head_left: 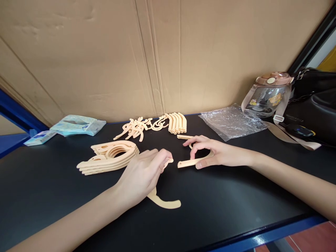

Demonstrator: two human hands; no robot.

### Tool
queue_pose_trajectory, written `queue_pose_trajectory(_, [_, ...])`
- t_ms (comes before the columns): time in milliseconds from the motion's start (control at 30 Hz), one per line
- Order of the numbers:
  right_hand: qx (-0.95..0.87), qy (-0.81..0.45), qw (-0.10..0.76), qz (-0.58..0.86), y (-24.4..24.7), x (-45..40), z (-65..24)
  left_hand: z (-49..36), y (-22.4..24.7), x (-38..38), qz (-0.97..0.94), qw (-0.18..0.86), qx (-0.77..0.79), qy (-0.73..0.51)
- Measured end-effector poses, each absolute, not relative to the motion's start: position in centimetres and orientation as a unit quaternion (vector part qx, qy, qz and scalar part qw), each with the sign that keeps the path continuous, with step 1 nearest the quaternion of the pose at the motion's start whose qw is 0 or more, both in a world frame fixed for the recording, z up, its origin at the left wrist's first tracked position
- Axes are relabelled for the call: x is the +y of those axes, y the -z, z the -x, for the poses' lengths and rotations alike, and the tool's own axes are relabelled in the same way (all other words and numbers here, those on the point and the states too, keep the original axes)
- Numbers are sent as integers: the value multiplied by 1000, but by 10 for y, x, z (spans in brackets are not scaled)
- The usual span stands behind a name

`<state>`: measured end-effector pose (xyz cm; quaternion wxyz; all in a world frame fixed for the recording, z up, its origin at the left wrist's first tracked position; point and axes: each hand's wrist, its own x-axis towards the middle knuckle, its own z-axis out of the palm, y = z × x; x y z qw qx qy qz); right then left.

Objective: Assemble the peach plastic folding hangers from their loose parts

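Note:
My left hand (pixel 143 175) is closed around a beige plastic piece (pixel 166 204), whose curved end sticks out below the palm; a small tip shows at the fingertips. Facing it, my right hand (pixel 210 154) grips a beige curved arm (pixel 187 163) between thumb and fingers. Another beige arm (pixel 183 137) shows just behind the right fingertips. Left of my left hand lies a stack of folded beige hangers (pixel 105 164). Farther back are a loose pile of beige hook pieces (pixel 135 127) and a row of beige arms (pixel 177 122).
On the black table (pixel 204 206), tissue packs (pixel 78 125) lie at the back left. A clear plastic bag (pixel 232 122), a strapped bottle (pixel 270 96) and a black bag (pixel 315 108) are at the right. Cardboard (pixel 105 63) stands behind.

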<state>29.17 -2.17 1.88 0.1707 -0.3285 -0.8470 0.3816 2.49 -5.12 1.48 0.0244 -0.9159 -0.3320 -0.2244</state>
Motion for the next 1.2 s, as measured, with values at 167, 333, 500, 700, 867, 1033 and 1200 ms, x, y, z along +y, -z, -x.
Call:
queue_pose_trajectory(167, [-840,-410,171,311,-21,-23,-290,-30,-16,-55,928,46,-335,155])
queue_pose_trajectory(333, [-832,-421,183,311,-22,-25,-287,-34,-16,-56,930,36,-348,110])
queue_pose_trajectory(500, [-831,-418,193,311,-21,-29,-283,-34,-12,-57,929,-22,-355,97])
queue_pose_trajectory(700, [-830,-420,200,310,-19,-33,-277,-33,-10,-57,930,-60,-351,93])
queue_pose_trajectory(867, [-826,-425,205,309,-18,-34,-276,-32,-11,-55,931,-61,-350,88])
queue_pose_trajectory(1033, [-823,-432,205,306,-18,-35,-277,-32,-12,-54,930,-73,-350,90])
queue_pose_trajectory(1200, [-825,-427,200,313,-17,-35,-276,-32,-14,-55,925,-90,-360,87])
